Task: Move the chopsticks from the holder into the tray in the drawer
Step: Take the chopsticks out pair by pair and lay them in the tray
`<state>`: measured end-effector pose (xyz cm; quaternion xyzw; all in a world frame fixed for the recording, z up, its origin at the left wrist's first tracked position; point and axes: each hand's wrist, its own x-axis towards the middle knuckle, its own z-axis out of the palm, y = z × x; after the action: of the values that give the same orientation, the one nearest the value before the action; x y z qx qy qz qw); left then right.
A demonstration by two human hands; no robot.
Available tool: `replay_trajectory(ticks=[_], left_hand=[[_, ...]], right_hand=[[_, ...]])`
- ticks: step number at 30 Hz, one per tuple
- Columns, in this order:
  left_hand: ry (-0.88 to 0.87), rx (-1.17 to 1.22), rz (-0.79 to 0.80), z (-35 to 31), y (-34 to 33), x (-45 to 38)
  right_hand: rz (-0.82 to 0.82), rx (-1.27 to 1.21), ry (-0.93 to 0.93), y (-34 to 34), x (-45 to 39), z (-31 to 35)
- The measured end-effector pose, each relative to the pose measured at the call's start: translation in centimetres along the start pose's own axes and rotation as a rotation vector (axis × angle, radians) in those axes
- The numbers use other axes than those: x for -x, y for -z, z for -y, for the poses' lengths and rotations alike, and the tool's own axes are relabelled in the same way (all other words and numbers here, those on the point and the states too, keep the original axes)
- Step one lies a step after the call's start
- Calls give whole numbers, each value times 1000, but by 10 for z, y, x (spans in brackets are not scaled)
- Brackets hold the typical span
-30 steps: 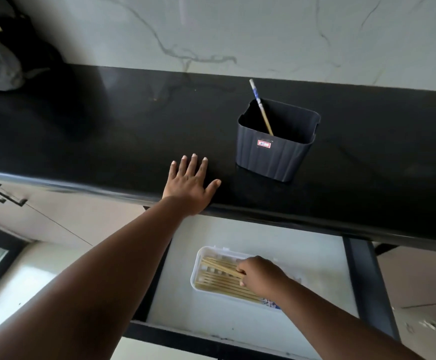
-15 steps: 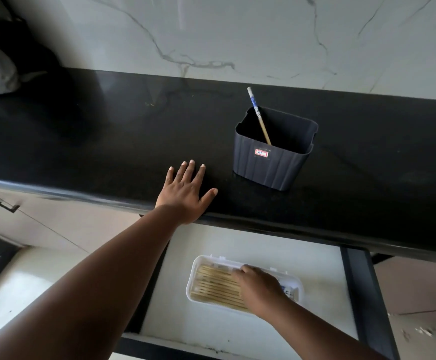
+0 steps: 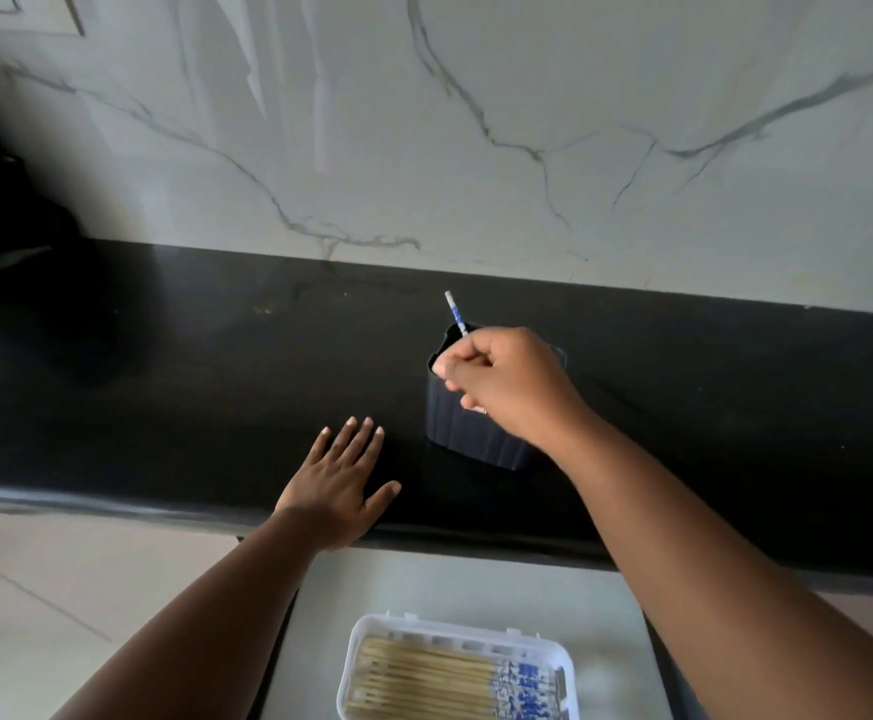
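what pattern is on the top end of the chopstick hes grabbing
Blue-and-white pattern on the chopstick, seen in the head view.

I see bare worktop left of my flat left hand; the holder blocks its right.

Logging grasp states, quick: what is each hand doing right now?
Left hand: open, flat on the countertop, holding nothing.
Right hand: fingers closed on the chopstick above the holder.

Readable text: none.
Dark ribbed plastic holder: label hidden behind the right hand.
Blue-and-white chopstick ends in white plastic tray: pattern only, no letters.
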<state>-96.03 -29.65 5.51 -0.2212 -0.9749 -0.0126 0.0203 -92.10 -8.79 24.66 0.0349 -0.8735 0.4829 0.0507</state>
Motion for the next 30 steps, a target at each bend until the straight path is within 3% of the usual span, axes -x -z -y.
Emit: replay_trajectory(ticks=[2, 6, 14, 19, 24, 26, 27, 30], left_hand=[[1, 27, -4, 1, 0, 0], [-2, 48, -5, 2, 1, -1], [-7, 77, -35, 4, -1, -1], [-16, 88, -50, 3, -2, -1], [-58, 74, -103, -2, 10, 6], [-75, 25, 29, -8, 34, 10], [-87, 7, 9, -10, 45, 8], [-100, 64, -266, -9, 89, -13]], right_hand=[[-61, 219, -30, 9, -27, -9], [-17, 557, -214, 4, -70, -38], [29, 596, -376, -12, -105, -61], [-5, 476, -362, -3, -104, -52], [-166, 48, -237, 44, -96, -2], [-186, -118, -219, 65, -87, 24], [-183, -185, -213, 74, -82, 36], [-173, -297, -193, 92, -68, 64]])
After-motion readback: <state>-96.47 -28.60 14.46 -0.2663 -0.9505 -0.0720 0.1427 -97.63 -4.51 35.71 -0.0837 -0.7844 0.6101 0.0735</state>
